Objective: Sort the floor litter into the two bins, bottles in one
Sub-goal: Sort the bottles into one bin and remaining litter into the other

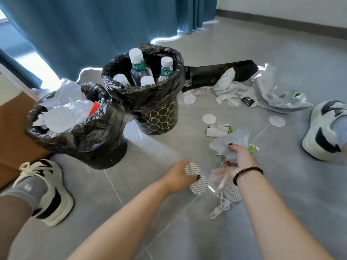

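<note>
Left hand (178, 175) has its grip pinching two round printed seal discs (197, 179), held low over the floor (150, 212). Right hand (239, 158) is clenched around a wad of clear plastic bags (230, 137), bead bracelet (246, 172) on that wrist. Just under it there's more wrapper scrap and another disc lying on the tiles. Further out, the patterned bin (159, 117) holds four capped bottles (139, 68) standing up, and the nearer bin (75, 132) beside it is stuffed with plastic and a seal disc. More litter (244, 91) sits to the right.
</note>
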`<action>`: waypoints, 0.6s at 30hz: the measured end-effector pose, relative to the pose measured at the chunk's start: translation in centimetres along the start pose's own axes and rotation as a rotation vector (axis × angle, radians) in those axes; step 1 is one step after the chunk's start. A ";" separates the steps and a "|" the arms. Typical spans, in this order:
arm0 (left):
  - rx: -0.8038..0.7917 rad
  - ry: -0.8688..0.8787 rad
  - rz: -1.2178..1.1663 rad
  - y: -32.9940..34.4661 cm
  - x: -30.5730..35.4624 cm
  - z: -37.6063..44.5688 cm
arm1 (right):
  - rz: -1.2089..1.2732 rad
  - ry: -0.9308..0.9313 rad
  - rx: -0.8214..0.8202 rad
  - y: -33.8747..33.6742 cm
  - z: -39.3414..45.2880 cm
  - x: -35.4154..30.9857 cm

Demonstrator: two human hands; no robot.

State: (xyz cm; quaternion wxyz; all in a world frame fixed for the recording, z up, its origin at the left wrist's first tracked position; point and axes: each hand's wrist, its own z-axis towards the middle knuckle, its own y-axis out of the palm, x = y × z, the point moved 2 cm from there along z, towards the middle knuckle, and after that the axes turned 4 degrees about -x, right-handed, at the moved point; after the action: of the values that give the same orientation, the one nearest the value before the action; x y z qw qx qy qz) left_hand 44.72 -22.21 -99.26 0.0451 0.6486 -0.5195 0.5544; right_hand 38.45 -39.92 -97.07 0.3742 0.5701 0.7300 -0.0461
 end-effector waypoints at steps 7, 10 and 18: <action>0.175 -0.020 -0.092 -10.1 -0.2 -6.7 | -0.199 0.036 -0.094 2.8 -2.7 5.0; 0.391 0.056 -0.106 -16.1 1.4 -9.6 | -0.248 0.040 -0.097 2.5 -3.6 6.3; 1.120 -0.016 -0.525 -30.9 1.8 -17.4 | -0.260 -0.008 -0.068 1.0 -4.5 6.5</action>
State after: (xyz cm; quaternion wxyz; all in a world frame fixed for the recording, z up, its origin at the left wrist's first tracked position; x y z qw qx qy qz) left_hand 55.09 1.76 -75.25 -0.1712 0.6842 0.0267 0.7084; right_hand 36.61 -32.20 -97.39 0.3870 0.4573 0.7974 -0.0717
